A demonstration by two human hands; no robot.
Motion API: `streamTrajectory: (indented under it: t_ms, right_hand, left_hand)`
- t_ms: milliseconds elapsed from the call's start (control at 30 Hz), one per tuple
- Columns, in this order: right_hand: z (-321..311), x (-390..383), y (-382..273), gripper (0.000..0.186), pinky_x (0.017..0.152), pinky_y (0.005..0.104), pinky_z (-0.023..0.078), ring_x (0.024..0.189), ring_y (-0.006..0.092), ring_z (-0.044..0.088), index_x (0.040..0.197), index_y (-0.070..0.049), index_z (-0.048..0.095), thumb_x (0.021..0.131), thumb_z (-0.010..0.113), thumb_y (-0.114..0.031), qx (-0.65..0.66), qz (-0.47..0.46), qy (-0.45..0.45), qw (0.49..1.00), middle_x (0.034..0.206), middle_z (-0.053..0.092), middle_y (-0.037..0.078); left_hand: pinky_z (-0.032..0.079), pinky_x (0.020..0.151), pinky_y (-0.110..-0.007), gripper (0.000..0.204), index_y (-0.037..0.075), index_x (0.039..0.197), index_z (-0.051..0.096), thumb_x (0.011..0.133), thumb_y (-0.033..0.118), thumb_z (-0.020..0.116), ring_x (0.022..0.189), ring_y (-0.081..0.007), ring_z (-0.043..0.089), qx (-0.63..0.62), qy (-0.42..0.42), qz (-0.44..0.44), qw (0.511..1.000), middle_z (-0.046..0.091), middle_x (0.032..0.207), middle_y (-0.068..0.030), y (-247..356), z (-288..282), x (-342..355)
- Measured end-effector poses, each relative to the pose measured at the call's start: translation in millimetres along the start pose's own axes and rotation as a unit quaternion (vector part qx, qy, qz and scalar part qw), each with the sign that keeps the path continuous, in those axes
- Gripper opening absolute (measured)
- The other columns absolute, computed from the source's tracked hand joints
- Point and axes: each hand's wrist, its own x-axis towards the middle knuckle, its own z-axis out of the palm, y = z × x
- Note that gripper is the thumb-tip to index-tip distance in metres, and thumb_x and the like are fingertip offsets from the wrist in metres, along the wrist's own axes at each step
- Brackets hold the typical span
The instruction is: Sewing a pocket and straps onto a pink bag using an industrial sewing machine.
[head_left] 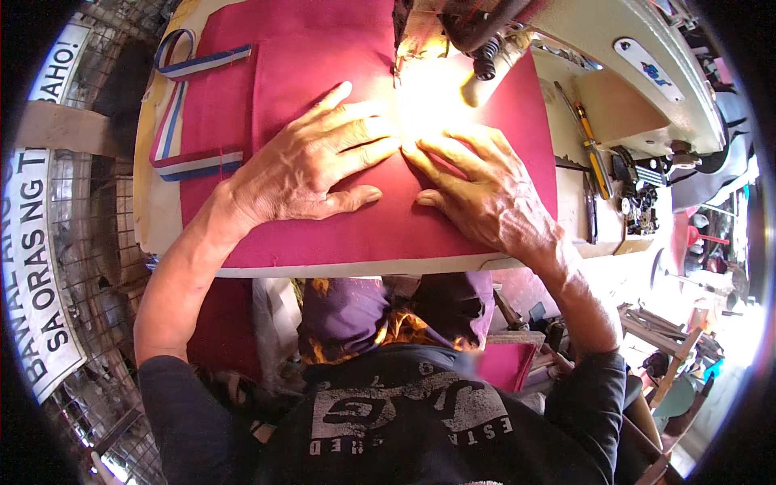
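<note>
A large red cloth (347, 238) lies flat over the sewing table. My left hand (319, 158) rests on it with the fingers spread, pressing the fabric left of the needle area. To its right, my right hand (481, 178) lies on the same cloth, fingers stretched forward, its index tip close to the left fingertips. Above both hands stands the sewing machine (687, 73); bright lamp light washes out the cloth near its needle, so the stitching point cannot be made out. At the cloth's left side a striped ribbon strap (198, 167) in red, white and blue forms a loop.
A yellow-and-black screwdriver (594, 153) lies on the table right of the cloth. Small metal parts (643, 190) sit beside it. A wire mesh wall with a printed sign (48, 267) stands at the left. Tools and wooden pieces (671, 356) clutter the lower right.
</note>
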Motion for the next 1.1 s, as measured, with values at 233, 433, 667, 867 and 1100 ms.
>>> streamTrajectory:
  t_ms: [233, 433, 667, 867, 1100]
  right_hand:
    - [-6, 4, 7, 0.046, 0.104, 0.0447, 0.044, 0.129, 0.0270, 0.052, 0.130, -0.006, 0.063, 0.090, 0.069, -0.029, 0.008, 0.001, -0.030, 1.000, 0.132, 0.061, 0.007]
    - [1, 16, 27, 0.044, 0.098, 0.0449, 0.046, 0.119, 0.0279, 0.057, 0.131, -0.007, 0.063, 0.091, 0.067, -0.023, 0.015, 0.019, -0.045, 0.999, 0.125, 0.063, 0.009]
    - [10, 31, 50, 0.032, 0.086, 0.0494, 0.049, 0.092, 0.0350, 0.062, 0.119, -0.003, 0.067, 0.092, 0.064, -0.020, -0.045, -0.023, 0.004, 0.999, 0.099, 0.066, 0.016]
    - [-51, 13, 19, 0.042, 0.104, 0.0503, 0.046, 0.116, 0.0332, 0.061, 0.119, -0.006, 0.069, 0.086, 0.075, -0.031, 0.008, 0.059, -0.064, 0.996, 0.120, 0.069, 0.012]
    - [-208, -88, 68, 0.030, 0.100, 0.0373, 0.051, 0.114, 0.0229, 0.067, 0.130, -0.005, 0.068, 0.102, 0.059, -0.012, -0.252, 0.362, 0.155, 0.884, 0.120, 0.073, 0.011]
  left_hand:
    - [0.032, 0.120, -0.060, 0.055, 0.006, 0.134, 0.064, 0.094, 0.044, 0.068, 0.137, -0.0321, 0.053, 0.005, -0.014, -0.002, 1.000, 0.061, 0.140, -0.0126, -2, -2, 4]
    - [0.032, 0.120, -0.058, 0.053, 0.004, 0.130, 0.066, 0.088, 0.035, 0.074, 0.134, -0.0336, 0.054, -0.009, 0.006, -0.004, 1.000, 0.061, 0.137, -0.0147, -23, -4, 18]
    - [0.036, 0.119, -0.054, 0.048, 0.003, 0.121, 0.067, 0.080, 0.024, 0.079, 0.133, -0.0300, 0.054, -0.023, 0.025, 0.013, 0.999, 0.064, 0.129, -0.0118, -50, -11, 29]
    - [0.034, 0.121, -0.054, 0.051, 0.005, 0.125, 0.067, 0.081, 0.026, 0.078, 0.134, -0.0297, 0.053, -0.020, 0.000, 0.009, 1.000, 0.063, 0.131, -0.0120, -59, -14, 25]
    - [0.032, 0.122, -0.056, 0.054, 0.006, 0.129, 0.065, 0.082, 0.028, 0.079, 0.137, -0.0286, 0.051, -0.029, -0.009, 0.017, 0.999, 0.063, 0.133, -0.0118, -67, -13, 27]
